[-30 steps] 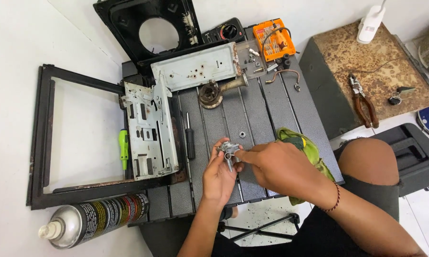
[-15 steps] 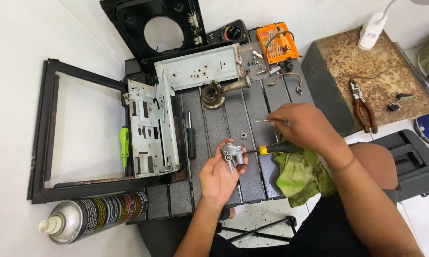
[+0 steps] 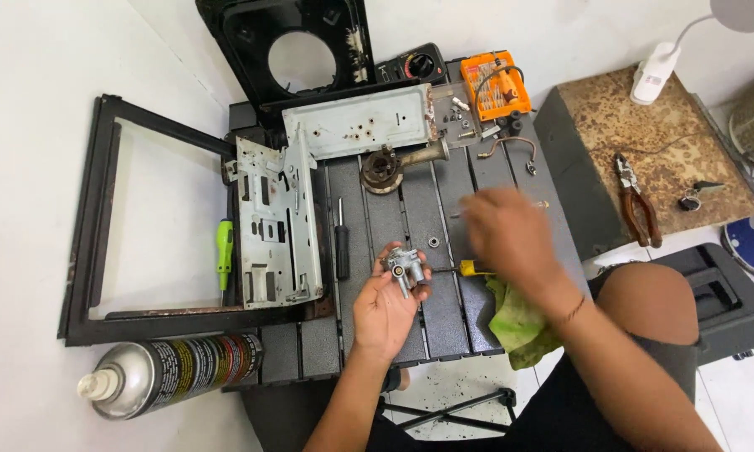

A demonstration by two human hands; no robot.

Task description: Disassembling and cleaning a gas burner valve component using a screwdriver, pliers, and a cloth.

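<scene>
My left hand (image 3: 387,306) holds a small grey metal valve part (image 3: 405,265) above the dark slatted work table (image 3: 410,201). My right hand (image 3: 507,234) is blurred over the right side of the table, fingers curled; a thin rod seems to stick out on both sides of it, but I cannot tell whether it is gripped. A yellow-handled tool (image 3: 476,269) lies just under that hand, beside a green cloth (image 3: 518,322). A small washer (image 3: 433,243) rests on the table between the hands.
Grey metal brackets (image 3: 268,222) and a plate (image 3: 359,121) lie at left and back, with a round burner (image 3: 383,167), a black screwdriver (image 3: 341,243), a green screwdriver (image 3: 224,251), an orange bit case (image 3: 494,84), pliers (image 3: 636,201), a spray can (image 3: 168,372) and a black frame (image 3: 101,209).
My right hand left the valve part, moved right and back over the table, and is now blurred there. My left hand stays low with the valve part.
</scene>
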